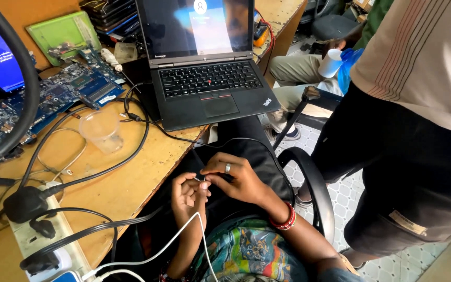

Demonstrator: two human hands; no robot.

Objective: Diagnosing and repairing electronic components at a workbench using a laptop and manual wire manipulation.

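Observation:
My left hand (188,196) and my right hand (236,177) meet over my lap, below the edge of the wooden desk (126,188). Between their fingertips they pinch a small dark part (200,178), too small to identify. The right hand wears a ring and a red beaded bracelet at the wrist. A white cable (184,230) runs across my left forearm. An open black laptop (207,78) sits on the desk just beyond my hands, with its screen lit.
A clear plastic cup (102,130), blue circuit boards (74,89), black cables and a power strip (48,240) lie on the desk at left. A person in black trousers (413,172) stands close at right. A black chair arm (314,183) curves beside me. Another person sits further back.

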